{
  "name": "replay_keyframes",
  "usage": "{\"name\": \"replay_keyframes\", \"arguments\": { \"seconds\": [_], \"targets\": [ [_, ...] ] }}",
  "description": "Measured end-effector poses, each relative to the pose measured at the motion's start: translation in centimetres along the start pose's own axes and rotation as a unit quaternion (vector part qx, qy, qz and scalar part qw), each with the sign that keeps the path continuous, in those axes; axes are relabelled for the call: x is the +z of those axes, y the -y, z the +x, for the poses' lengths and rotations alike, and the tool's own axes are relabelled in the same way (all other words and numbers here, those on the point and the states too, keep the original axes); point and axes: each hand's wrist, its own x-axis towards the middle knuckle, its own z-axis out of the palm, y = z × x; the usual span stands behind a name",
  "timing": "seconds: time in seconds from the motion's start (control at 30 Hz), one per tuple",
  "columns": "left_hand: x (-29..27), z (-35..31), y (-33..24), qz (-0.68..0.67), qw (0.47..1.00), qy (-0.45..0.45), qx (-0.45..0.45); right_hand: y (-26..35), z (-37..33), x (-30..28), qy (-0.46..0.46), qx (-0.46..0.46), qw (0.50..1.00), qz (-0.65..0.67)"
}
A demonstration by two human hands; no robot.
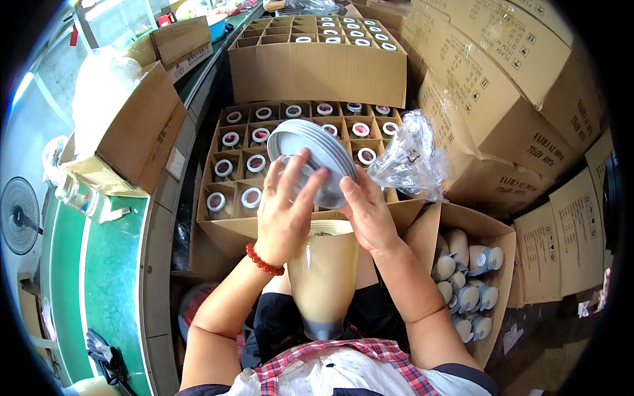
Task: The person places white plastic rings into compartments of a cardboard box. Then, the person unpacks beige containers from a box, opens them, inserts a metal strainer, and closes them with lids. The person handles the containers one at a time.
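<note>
A round grey plastic lid (317,155), ridged around its rim, is tilted up between my hands above my lap. My left hand (285,208) has its fingers spread over the inner face. With the thumb at the rim, my right hand (370,214) grips the lid's right edge; its other fingers are mostly hidden behind. Below the lid, a beige, tapered flask body (323,277) rests between my legs, its wide pale-rimmed mouth toward my hands and its grey narrow end toward my waist.
Ahead stands a divided carton (231,228) of white-ringed flasks, with another carton (317,72) behind. A clear plastic bag (413,158) lies on its right side. Grey-capped flasks (465,297) fill a box at right, under stacked cartons (489,86). A green bench (115,277) runs along the left.
</note>
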Motion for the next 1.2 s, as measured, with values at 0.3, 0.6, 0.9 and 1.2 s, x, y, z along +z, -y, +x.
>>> {"name": "replay_keyframes", "arguments": {
  "seconds": [0.3, 0.6, 0.9, 1.2],
  "targets": [
    [-3.5, 0.6, 3.5, -0.185, 0.977, 0.091, 0.062, 0.0, 0.8, -8.2, 0.132, 0.052, 0.982, -0.125],
    [2.2, -8.3, 4.4, -0.537, 0.758, 0.149, -0.338, -0.8, 0.1, -8.4, 0.292, 0.134, 0.932, -0.167],
    [2.4, -9.9, 3.1, -0.571, 0.745, 0.09, -0.334, -1.2, -1.3, -8.2, 0.272, 0.061, 0.939, -0.204],
    [2.9, -10.2, 3.2, -0.649, 0.667, 0.031, -0.364, -1.3, -1.3, -6.6, 0.223, -0.02, 0.939, -0.26]
  ]
}}
